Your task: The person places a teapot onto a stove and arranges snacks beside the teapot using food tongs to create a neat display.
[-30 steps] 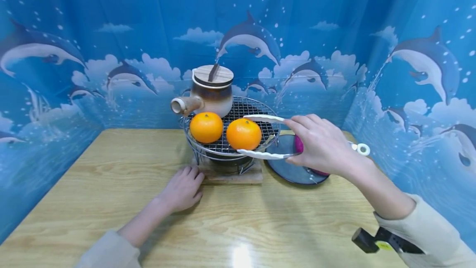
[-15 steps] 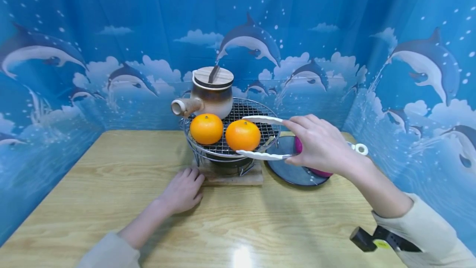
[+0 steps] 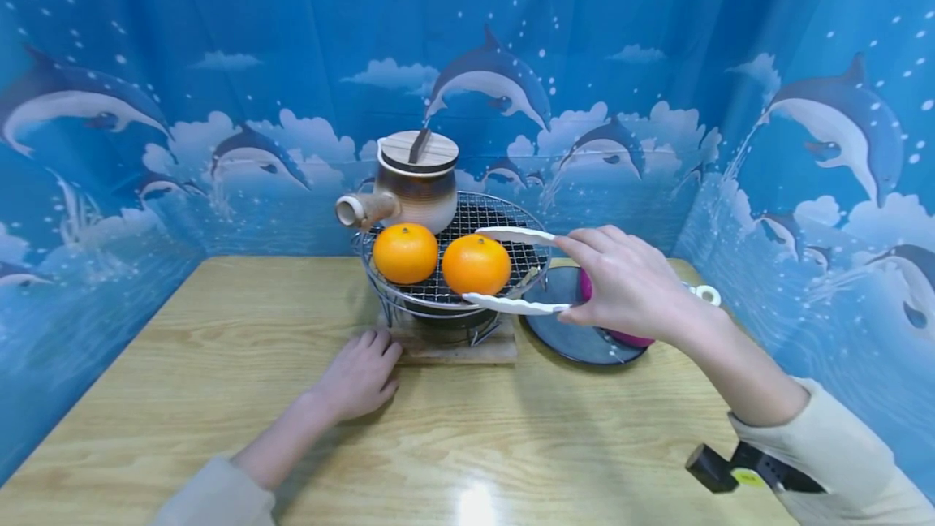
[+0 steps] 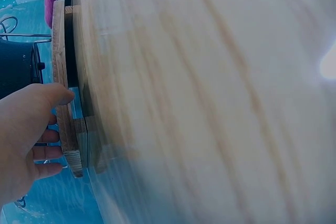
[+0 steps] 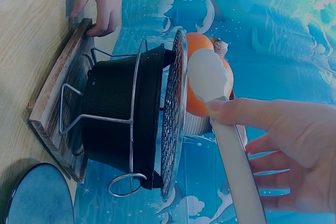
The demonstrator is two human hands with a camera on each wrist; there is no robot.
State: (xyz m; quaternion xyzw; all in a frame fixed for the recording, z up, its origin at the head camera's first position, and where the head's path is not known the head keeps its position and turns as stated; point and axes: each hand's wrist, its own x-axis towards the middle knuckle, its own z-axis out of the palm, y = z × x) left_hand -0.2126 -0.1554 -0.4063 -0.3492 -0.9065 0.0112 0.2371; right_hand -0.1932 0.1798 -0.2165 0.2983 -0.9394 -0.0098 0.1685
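Note:
In the head view my right hand [image 3: 631, 282] holds a pair of white-tipped tongs [image 3: 514, 304], arms spread. The tong arms reach to either side of the right-hand orange [image 3: 476, 265], which sits on a round wire grill rack [image 3: 504, 205]. A second orange [image 3: 405, 253] lies left of it on the same mesh. In the right wrist view the thumb presses along one tong arm [image 5: 233, 166]. My left hand [image 3: 358, 376] grips the left corner of the wooden board [image 4: 60, 51] under the black stove [image 5: 118, 111], with the thumb on one side and fingers on the other.
A brown-and-cream clay pot [image 3: 420, 197] with a wooden lid and side handle stands at the back of the rack. Right of the stove, a blue-grey plate [image 3: 566, 339] bears something magenta [image 3: 630, 338], partly behind my right hand. A dolphin-print curtain [image 3: 292, 39] surrounds the table.
The tongs and right hand have shifted very slightly left round the right-hand orange. The left hand stays at the board's corner.

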